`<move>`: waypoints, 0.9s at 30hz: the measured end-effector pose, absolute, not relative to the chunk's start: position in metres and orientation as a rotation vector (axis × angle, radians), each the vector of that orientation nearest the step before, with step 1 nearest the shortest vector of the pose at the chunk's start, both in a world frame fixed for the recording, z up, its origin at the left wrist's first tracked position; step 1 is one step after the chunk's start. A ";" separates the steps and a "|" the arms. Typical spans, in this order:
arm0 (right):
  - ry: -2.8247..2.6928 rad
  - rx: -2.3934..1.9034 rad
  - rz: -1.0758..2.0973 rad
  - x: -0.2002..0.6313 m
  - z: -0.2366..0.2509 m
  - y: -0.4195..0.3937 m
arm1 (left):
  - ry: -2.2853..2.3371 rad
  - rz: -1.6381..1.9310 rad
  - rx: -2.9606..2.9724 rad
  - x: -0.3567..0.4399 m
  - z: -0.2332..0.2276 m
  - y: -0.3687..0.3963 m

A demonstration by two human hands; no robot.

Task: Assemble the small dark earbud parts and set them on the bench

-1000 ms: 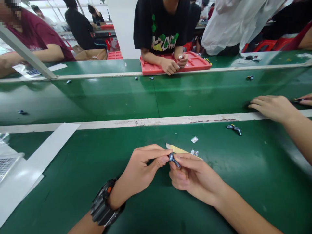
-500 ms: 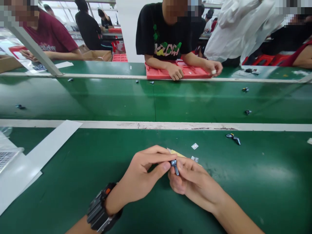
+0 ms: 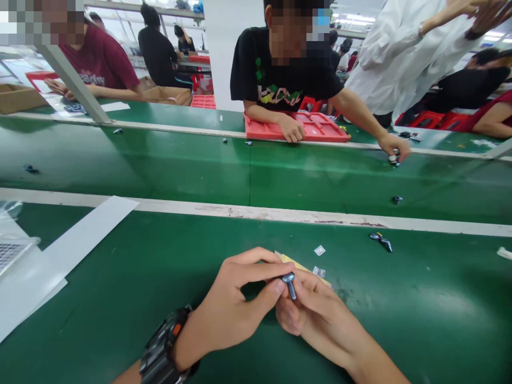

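Between my two hands is a small glossy dark blue earbud [image 3: 291, 287] with a rounded head and a short stem pointing down. My left hand [image 3: 250, 301] pinches its head from the left with thumb and forefinger. On the other side, my right hand [image 3: 320, 306] has its fingers closed against the same piece; its fingertips are partly hidden. A yellow sheet [image 3: 288, 260] lies just behind the hands, partly covered by them. Close to it are a small white sticker [image 3: 319, 250] and some clear-and-white stickers [image 3: 319, 272].
Dark earbud parts [image 3: 381, 241] lie right of the stickers. White sheets [image 3: 84, 237] and a clear plastic tray [image 3: 16, 250] are at the left. Beyond a pale rail [image 3: 224, 209] runs a green belt [image 3: 192, 170] with scattered small parts. Opposite, a co-worker sits behind a red tray [image 3: 264, 128].
The view has tilted slightly. My hands keep hold of the earbud, which has turned a little. The co-worker opposite has stretched an arm to the right, onto a small part on the belt.
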State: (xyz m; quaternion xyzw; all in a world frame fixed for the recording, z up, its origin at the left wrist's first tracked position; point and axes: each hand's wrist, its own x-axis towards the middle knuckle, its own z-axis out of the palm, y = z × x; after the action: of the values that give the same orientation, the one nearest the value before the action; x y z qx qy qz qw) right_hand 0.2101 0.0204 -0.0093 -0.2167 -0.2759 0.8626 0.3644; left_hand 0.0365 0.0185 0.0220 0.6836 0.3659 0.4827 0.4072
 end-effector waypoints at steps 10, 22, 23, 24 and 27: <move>-0.948 -0.739 2.036 0.211 -0.004 0.022 | 0.997 1.219 1.774 0.037 0.011 0.022; -1.251 -0.812 1.830 0.215 -0.009 0.023 | 1.038 1.304 2.021 0.034 0.012 0.023; -1.281 -0.813 1.808 0.215 -0.008 0.022 | 1.034 1.321 2.000 0.035 0.011 0.023; -1.312 -0.817 1.782 0.215 -0.007 0.022 | 1.023 1.336 1.982 0.036 0.011 0.023; -1.375 -0.827 1.722 0.216 -0.005 0.020 | 1.006 1.344 2.006 0.038 0.009 0.021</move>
State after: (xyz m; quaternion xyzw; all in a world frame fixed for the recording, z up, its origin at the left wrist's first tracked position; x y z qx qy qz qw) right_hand 0.2156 0.0202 -0.0052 -0.3244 -0.5395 0.6756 0.3838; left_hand 0.0380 0.0206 0.0086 0.7405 0.3712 0.4963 0.2600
